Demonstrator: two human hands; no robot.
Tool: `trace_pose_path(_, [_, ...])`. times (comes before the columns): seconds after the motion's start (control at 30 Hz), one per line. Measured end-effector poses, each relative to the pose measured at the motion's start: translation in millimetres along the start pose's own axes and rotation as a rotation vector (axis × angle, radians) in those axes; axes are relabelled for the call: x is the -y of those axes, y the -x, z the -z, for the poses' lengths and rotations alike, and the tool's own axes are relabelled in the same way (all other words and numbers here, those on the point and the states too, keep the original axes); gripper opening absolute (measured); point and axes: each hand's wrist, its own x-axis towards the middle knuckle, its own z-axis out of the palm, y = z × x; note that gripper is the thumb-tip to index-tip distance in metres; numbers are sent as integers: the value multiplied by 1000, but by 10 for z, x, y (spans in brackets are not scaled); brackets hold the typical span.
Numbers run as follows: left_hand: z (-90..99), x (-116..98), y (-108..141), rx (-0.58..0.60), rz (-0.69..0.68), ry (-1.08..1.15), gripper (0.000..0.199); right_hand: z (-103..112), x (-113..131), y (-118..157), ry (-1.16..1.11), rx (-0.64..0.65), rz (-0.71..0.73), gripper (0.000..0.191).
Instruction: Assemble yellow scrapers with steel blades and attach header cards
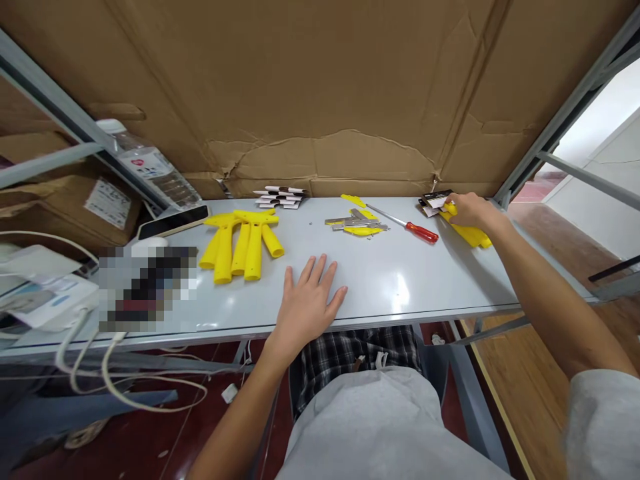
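My left hand (307, 303) lies flat near the front of the table, fingers spread, with nothing in it. Over at the far right, my right hand (473, 210) has its fingers closed on a yellow plastic handle (470, 233), beside a stack of black-and-white cards (433, 201). How many yellow pieces lie under that hand I cannot tell. Several T-shaped yellow handles (253, 250) rest together left of my left hand. Metal strips (357, 223) and flat yellow pieces (363, 232) form a small pile at the centre back. A screwdriver (423, 232) with a red grip lies between pile and right hand.
More folded cards (281, 197) stand against the cardboard (320, 87) behind the table (390, 293). At left are a phone (175, 221), a plastic bottle (150, 163), white cables (75, 353) and a blurred-out patch. Metal frame posts (565, 113) flank both sides.
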Motion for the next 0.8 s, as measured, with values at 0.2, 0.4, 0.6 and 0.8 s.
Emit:
trace_pose_path(0.2, [37,67,6,-43,-7,91,56,22,14,30,18,-70,1,60])
trace_pose_path(0.4, [522,597,-353,-260,135,111,51,31,303,153,56,-260,127,51])
trace_pose_path(0.6, [881,948,-627,-192,313,-22,53,-91,331,112,-23,-191,103,49])
trace_pose_path(0.8, [756,983,-573,-155,361,-20,54,-217,180,114,-80,-306,185,43])
